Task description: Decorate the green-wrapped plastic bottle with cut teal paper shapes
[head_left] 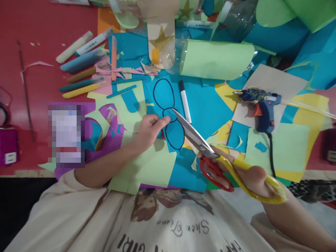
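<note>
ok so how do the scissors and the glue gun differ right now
The scissors are held in the right hand, while the glue gun lies unheld on paper. The scissors have one red and one yellow handle; the glue gun is mostly dark blue with an orange trigger. Both taper to a narrow tip.

Blue glue gun, partly on beige card, beyond right hand. Coloured sticks beyond left hand, leftward; purple object far left of it. Green-wrapped bottle beyond both hands.
</note>
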`<action>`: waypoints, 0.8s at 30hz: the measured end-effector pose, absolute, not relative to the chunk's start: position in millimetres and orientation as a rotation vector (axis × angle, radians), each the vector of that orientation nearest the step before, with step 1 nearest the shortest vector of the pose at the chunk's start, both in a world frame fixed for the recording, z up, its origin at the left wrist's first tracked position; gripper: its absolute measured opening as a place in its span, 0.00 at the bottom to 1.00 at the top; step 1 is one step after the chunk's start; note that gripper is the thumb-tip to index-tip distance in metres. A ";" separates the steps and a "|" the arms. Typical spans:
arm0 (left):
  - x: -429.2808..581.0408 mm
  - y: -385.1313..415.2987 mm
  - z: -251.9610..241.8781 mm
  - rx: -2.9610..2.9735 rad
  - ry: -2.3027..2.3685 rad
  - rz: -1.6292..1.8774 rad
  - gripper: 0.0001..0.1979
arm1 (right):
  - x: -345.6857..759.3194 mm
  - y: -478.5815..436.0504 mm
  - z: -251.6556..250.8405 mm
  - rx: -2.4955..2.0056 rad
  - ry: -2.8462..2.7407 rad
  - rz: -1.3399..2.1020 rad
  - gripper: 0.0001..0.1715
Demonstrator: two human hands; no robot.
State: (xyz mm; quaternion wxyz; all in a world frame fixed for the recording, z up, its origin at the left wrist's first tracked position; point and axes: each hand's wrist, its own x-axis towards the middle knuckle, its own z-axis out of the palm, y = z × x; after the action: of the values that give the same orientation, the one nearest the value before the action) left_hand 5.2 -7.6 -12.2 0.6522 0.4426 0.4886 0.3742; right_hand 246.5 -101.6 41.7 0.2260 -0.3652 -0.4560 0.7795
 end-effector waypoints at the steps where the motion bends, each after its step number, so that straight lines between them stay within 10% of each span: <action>1: 5.2 -7.6 -12.0 1.005 1.117 0.858 0.29 | 244.3 -100.0 43.3 -0.966 -1.214 2.173 0.48; 24: 1.4 -10.2 -9.7 1.110 0.953 0.720 0.27 | 223.9 -94.3 37.5 -0.905 -1.005 2.210 0.43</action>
State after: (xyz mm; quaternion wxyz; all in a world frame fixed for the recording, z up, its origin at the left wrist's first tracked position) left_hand 1.4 -10.2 -9.7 0.6857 0.4954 0.4256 0.3212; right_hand 223.9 -94.3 37.5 0.2719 -0.3360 -0.3732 0.8209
